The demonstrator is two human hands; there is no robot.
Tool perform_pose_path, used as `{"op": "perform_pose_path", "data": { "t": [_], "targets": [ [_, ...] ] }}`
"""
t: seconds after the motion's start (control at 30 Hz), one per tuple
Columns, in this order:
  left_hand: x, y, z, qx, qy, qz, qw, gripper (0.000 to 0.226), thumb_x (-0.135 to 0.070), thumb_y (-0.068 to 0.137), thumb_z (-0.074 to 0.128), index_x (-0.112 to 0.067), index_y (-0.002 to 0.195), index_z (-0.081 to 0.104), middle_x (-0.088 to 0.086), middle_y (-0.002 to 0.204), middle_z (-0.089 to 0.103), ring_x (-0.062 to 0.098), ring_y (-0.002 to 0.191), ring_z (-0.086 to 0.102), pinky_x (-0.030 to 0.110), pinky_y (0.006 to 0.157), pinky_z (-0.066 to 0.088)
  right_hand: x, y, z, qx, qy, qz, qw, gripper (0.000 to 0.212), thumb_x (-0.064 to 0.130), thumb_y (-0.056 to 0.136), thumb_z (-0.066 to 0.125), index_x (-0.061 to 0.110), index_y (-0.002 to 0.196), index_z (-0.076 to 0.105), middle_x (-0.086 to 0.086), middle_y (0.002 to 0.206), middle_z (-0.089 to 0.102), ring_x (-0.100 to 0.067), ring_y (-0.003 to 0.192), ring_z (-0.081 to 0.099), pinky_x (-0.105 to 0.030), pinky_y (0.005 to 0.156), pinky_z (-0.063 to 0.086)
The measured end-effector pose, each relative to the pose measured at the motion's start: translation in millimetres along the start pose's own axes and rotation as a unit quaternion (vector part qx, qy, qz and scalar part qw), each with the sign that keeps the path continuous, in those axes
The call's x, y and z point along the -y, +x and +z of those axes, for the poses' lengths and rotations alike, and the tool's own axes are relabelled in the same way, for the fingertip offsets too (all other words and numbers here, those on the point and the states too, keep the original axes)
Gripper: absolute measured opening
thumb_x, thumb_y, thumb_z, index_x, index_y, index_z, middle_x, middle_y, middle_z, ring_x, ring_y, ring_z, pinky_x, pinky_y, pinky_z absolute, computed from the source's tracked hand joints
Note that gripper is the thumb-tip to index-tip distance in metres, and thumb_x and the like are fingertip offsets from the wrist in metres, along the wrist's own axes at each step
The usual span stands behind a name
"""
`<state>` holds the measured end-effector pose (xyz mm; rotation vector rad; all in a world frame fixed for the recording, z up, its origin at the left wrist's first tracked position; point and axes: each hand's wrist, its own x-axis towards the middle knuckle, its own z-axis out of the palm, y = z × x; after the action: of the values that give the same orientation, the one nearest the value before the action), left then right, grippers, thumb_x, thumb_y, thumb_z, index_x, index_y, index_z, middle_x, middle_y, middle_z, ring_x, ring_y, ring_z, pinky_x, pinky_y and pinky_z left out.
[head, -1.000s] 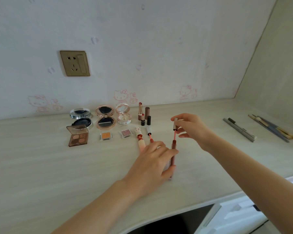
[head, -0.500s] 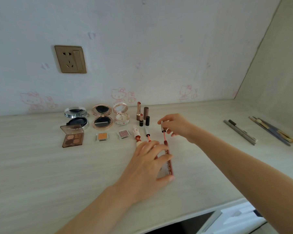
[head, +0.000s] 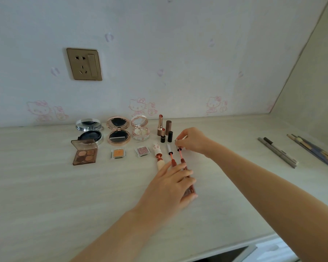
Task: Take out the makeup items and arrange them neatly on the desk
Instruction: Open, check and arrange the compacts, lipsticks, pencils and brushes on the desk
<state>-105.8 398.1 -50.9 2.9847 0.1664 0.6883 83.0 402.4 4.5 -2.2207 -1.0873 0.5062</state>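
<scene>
Since the frame a second back, the right hand (head: 192, 140) has carried the lip-gloss wand (head: 180, 153) from above the worktop (head: 46, 195) down and toward the back edge, so its cap end now sits level with the caps of the two glosses already laid out. Left hand (head: 170, 188) has shifted with it and lies over the gloss tube (head: 189, 183), fingers spread along it and pressing it to the surface; the thumb reaches round the near end. Right hand pinches the wand's cap between fingertips.

Judgement: this third gloss is being lined up, opened, as the next member of the row; placement looks nearly done, release not yet.

Appearance: slim dark reddish-brown tube, largely hidden under the left hand; pale orange-pink wand stem with a black collar and light cap. It lies just right of the second gloss (head: 170, 154) and the cream figure-capped gloss (head: 158, 156), roughly parallel to both.

Location: middle of the worktop, nearer the back edge, in front of the upright lipsticks (head: 164, 129).
</scene>
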Motion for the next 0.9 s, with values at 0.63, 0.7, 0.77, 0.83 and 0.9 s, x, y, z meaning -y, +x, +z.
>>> {"op": "perform_pose_path", "data": {
  "t": [0.63,0.7,0.77,0.83,0.9],
  "targets": [
    [-0.7,-0.4,-0.1,-0.009,-0.037,-0.016,0.999,0.044,-0.05,0.084,0.043,-0.027,0.112,0.068,-0.012,0.121,0.064,0.005,0.119,0.053,0.019,0.113,0.011,0.8,4.7,8.2,-0.011,-0.033,-0.004,0.999,0.02,0.018,0.083,0.067,0.004,0.097,0.073,-0.009,0.101,0.072,-0.023,0.1,0.062,-0.033,0.084,0.052],
    [-1.2,-0.8,-1.2,-0.006,-0.042,-0.019,0.999,0.044,-0.051,0.084,0.044,-0.027,0.112,0.068,-0.012,0.121,0.064,0.005,0.119,0.052,0.018,0.113,0.01,0.8,4.9,8.5,-0.01,-0.039,-0.006,0.999,0.021,0.02,0.084,0.067,0.005,0.099,0.073,-0.008,0.102,0.071,-0.02,0.098,0.061,-0.029,0.08,0.05],
    [-1.2,-0.5,-1.5,-0.003,-0.042,-0.017,0.999,0.044,-0.051,0.084,0.045,-0.027,0.112,0.068,-0.012,0.12,0.064,0.005,0.118,0.052,0.017,0.113,0.007,1.3,4.4,7.7,-0.009,-0.039,-0.005,0.999,0.023,0.021,0.085,0.066,0.004,0.099,0.073,-0.009,0.099,0.071,-0.019,0.09,0.06,-0.03,0.079,0.05],
    [-0.8,-0.3,-1.3,-0.002,-0.035,-0.014,0.999,0.044,-0.052,0.084,0.044,-0.027,0.113,0.066,-0.012,0.122,0.062,0.005,0.12,0.049,0.018,0.113,0.007,1.7,3.6,5.7,-0.009,-0.037,-0.004,0.999,0.024,0.021,0.086,0.064,0.003,0.1,0.072,-0.008,0.088,0.069,-0.018,0.084,0.057,-0.031,0.074,0.052],
    [-0.2,-0.9,-0.2,-0.003,-0.029,-0.013,0.999,0.045,-0.053,0.084,0.044,-0.028,0.115,0.065,-0.013,0.125,0.06,0.005,0.123,0.047,0.02,0.113,0.011,1.8,1.3,2.7,-0.012,-0.046,-0.005,0.999,0.024,0.022,0.089,0.06,0.005,0.104,0.07,-0.002,0.078,0.061,-0.02,0.081,0.055,-0.024,0.061,0.046]
  ]
}}
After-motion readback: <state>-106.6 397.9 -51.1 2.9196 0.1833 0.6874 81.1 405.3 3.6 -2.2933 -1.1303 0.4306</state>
